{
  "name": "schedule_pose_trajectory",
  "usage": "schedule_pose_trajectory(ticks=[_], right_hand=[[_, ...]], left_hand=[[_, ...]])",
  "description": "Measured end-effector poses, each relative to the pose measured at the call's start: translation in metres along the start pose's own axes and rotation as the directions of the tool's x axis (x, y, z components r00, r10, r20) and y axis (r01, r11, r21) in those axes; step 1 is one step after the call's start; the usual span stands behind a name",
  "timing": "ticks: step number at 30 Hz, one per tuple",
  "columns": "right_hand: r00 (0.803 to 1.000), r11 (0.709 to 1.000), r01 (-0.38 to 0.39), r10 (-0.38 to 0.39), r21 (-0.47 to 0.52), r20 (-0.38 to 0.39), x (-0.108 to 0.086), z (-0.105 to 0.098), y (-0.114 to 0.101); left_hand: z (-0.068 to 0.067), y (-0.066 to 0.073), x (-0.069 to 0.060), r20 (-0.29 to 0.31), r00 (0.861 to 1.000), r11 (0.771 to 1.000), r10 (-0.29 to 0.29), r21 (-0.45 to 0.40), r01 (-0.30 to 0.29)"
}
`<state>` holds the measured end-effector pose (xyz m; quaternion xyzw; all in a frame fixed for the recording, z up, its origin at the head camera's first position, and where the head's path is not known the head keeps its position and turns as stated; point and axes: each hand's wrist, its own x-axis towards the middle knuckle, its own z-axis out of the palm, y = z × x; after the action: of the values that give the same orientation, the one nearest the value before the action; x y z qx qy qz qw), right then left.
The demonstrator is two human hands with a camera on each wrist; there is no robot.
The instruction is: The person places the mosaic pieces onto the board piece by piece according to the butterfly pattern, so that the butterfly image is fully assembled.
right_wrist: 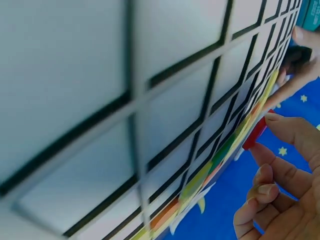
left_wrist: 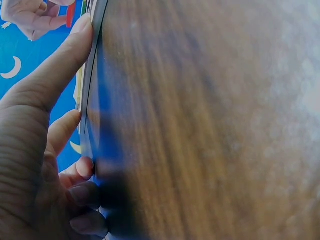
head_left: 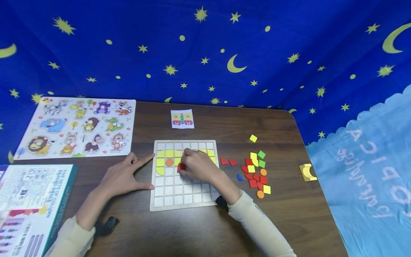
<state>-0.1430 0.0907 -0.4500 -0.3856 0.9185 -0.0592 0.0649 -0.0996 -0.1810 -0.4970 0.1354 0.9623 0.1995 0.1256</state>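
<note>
I see the left hand stretched wide, thumb and finger far apart; the right hand pinches with thumb and finger.

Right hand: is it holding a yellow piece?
No, the right hand pinches a red piece between its thumb and finger over the board.

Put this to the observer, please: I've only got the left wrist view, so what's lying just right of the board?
Observer: Loose pieces in red, yellow, green, orange and blue, scattered to the right of the board.
Operator: And beyond its far edge?
Observer: A small white card printed with a butterfly pattern.
Operator: Can you see anything orange on the board?
Observer: Yes, an orange disc, with a yellow piece on either side.
</note>
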Motion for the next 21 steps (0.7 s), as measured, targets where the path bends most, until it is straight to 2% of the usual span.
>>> schedule_pose_trajectory(ticks=[10,21], right_hand=[[0.997,0.997,0.073,-0.073,-0.028,0.009,0.013,0.007,-0.017],[0.998,0.998,0.060,-0.060,0.005,0.023,0.013,0.006,-0.019]], left_hand=[[0.000,0.001,0.001,0.011,1.000,1.000,0.000,0.004,0.000],[-0.001,0.001,0.000,0.012,1.000,1.000,-0.006,-0.002,0.006]])
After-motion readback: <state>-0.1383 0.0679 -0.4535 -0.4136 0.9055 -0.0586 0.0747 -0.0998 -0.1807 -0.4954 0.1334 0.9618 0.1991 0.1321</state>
